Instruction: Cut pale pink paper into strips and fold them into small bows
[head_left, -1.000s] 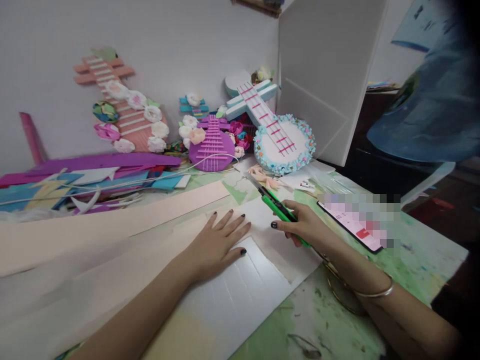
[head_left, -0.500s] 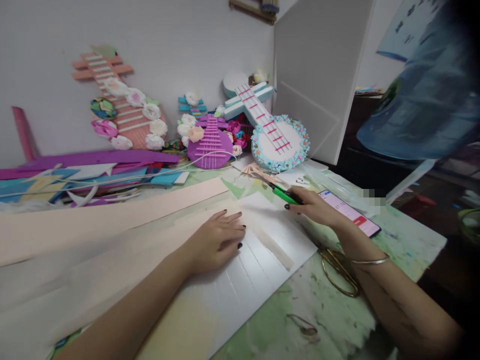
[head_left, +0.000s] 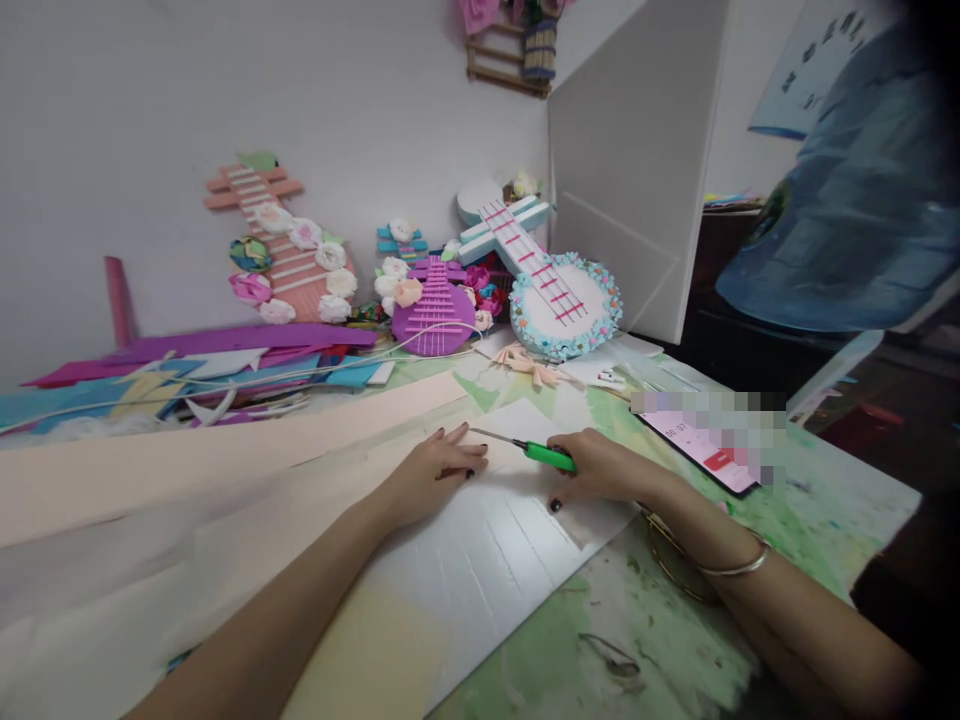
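Observation:
A green-handled craft knife (head_left: 549,456) is gripped in my right hand (head_left: 596,466), its long thin blade pointing left toward the fingertips of my other hand. My left hand (head_left: 442,462) lies with fingers outstretched on a glossy white sheet (head_left: 495,580), which is marked with several thin slanting lines. The blade tip is close to the left fingertips; whether it touches the sheet I cannot tell. Under my right wrist, gold-handled scissors (head_left: 664,560) are partly covered by the forearm.
Decorated lute-shaped crafts, one purple (head_left: 433,325) and one white and blue (head_left: 559,300), lean at the back. A phone (head_left: 701,445) lies right. Foam scraps (head_left: 225,345) and a long peach strip (head_left: 225,450) are left. A large water bottle (head_left: 832,220) stands beyond the table.
My right hand has brought the craft knife left and down over the white sheet, its blade now near my left fingers. The left hand stays on the sheet. The view has tilted up slightly.

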